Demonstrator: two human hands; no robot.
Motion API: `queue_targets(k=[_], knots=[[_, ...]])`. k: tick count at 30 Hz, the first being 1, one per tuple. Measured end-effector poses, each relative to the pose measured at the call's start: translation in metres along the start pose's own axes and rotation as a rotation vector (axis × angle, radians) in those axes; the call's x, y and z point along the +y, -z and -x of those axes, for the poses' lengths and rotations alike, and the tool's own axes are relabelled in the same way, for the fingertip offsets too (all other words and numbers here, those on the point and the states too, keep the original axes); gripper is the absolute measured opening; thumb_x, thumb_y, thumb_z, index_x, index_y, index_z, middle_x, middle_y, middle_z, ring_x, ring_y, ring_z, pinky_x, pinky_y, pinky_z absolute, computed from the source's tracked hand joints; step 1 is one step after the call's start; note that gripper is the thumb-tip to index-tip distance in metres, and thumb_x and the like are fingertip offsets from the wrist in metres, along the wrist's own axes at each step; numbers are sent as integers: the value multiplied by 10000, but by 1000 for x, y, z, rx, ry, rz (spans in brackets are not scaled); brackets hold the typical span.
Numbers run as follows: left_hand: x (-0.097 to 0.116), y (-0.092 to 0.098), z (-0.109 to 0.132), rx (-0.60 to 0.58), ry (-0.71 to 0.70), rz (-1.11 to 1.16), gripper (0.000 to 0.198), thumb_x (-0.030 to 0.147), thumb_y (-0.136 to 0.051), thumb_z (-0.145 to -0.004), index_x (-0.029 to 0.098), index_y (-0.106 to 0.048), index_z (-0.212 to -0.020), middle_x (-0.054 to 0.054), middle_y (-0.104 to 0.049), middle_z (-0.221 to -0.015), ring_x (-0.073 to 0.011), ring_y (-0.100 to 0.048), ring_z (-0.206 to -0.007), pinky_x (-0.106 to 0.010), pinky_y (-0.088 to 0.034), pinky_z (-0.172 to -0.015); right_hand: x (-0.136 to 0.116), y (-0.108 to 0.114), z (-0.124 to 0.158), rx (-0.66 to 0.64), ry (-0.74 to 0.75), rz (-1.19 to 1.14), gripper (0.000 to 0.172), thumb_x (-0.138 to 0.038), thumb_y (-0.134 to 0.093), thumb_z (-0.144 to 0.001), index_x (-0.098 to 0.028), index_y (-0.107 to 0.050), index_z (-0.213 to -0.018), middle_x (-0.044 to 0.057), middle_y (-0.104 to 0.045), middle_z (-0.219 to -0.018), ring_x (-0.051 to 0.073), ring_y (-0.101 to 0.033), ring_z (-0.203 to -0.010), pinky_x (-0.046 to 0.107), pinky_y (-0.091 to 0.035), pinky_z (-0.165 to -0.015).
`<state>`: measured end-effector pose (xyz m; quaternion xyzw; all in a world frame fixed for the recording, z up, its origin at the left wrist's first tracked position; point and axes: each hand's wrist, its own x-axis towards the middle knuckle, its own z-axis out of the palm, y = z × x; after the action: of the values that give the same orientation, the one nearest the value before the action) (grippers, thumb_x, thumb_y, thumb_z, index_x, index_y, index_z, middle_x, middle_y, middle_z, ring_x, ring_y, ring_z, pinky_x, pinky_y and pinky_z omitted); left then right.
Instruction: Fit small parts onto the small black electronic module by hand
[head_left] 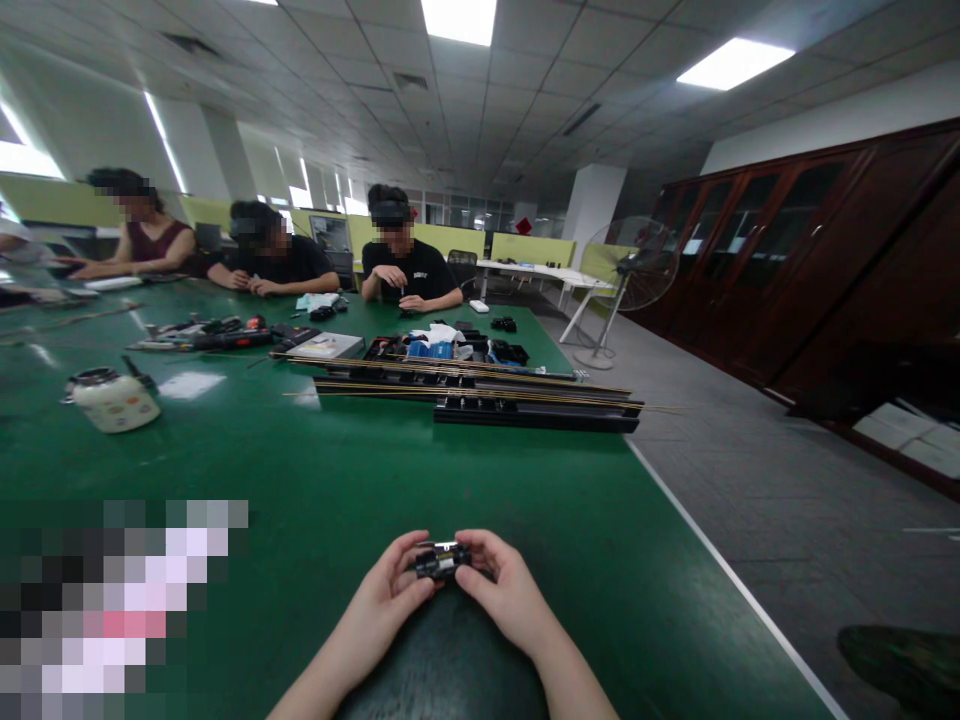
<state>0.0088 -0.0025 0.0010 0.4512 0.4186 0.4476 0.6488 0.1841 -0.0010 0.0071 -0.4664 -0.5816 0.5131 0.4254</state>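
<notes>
Between my two hands, low in the middle of the head view, is a small black mechanical part (pixel 444 562) with shiny metal on its top and front. My left hand (pixel 391 585) grips its left end, thumb at the front and fingers behind. The right end sits in my right hand (pixel 501 582), its thumb pressed near the front edge. Both hands are just above the green table (pixel 360 480). The part's exact kind is too small to make out, and my fingers hide its ends.
Black rails with thin brass-coloured rods (pixel 536 412) lie across the table ahead. Behind them are a blue object (pixel 431 350) and black parts. A white pot (pixel 114 402) stands left, near several tools (pixel 217 335). Three people sit at the far side; a fan (pixel 626 265) stands right.
</notes>
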Motion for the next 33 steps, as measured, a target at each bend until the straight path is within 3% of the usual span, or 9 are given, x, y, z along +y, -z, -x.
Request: queue_targets(k=[7,13,17,22,27,33], knots=[[1,5,1,42,-61,-269,355,212,-584,-693,202,-477,-1031,-52,-643,-950,-207,-617,-890,-368,-468,-843,-4,-1,1,-8,-16,46,308,-191,-603,-713,-192,-581,-1020,49,-655,-992,200,-595,-940,371,-426,-887],[1,1,3,29,-72,-141,358,200,-590,-685,205,-462,-1019,-80,-618,-1052,-223,-571,-1034,-380,-421,-936,-10,-2,1,-1,-17,59,315,-152,-600,-693,-188,-589,-1006,53,-661,-995,202,-599,-939,371,-423,-888],[0,1,2,26,-88,-179,345,196,-572,-698,198,-461,-1024,-84,-622,-1036,-220,-571,-1028,-378,-422,-933,-12,-3,2,8,-34,90,355,-151,-629,-662,-191,-592,-1013,53,-654,-1030,210,-589,-966,371,-422,-888],[-2,5,1,111,-169,-456,351,194,-558,-698,217,-506,-1044,-76,-596,-1074,-230,-558,-1024,-395,-436,-906,-14,-3,4,54,-30,172,366,-158,-627,-658,-200,-600,-1020,44,-647,-1039,203,-576,-984,353,-406,-911],[-7,12,0,146,-323,-749,324,203,-551,-707,230,-550,-1030,-82,-570,-1099,-250,-502,-1082,-457,-370,-969,-11,-3,5,87,7,312,392,-167,-637,-647,-229,-609,-1033,41,-623,-1050,207,-549,-1019,353,-382,-939],[-12,16,-1,172,-356,-924,326,229,-531,-731,246,-545,-1057,-89,-534,-1184,-267,-458,-1138,-486,-363,-974,-7,-2,4,81,26,348,426,-157,-650,-633,-250,-601,-1046,39,-605,-1059,210,-545,-1018,350,-393,-934]])
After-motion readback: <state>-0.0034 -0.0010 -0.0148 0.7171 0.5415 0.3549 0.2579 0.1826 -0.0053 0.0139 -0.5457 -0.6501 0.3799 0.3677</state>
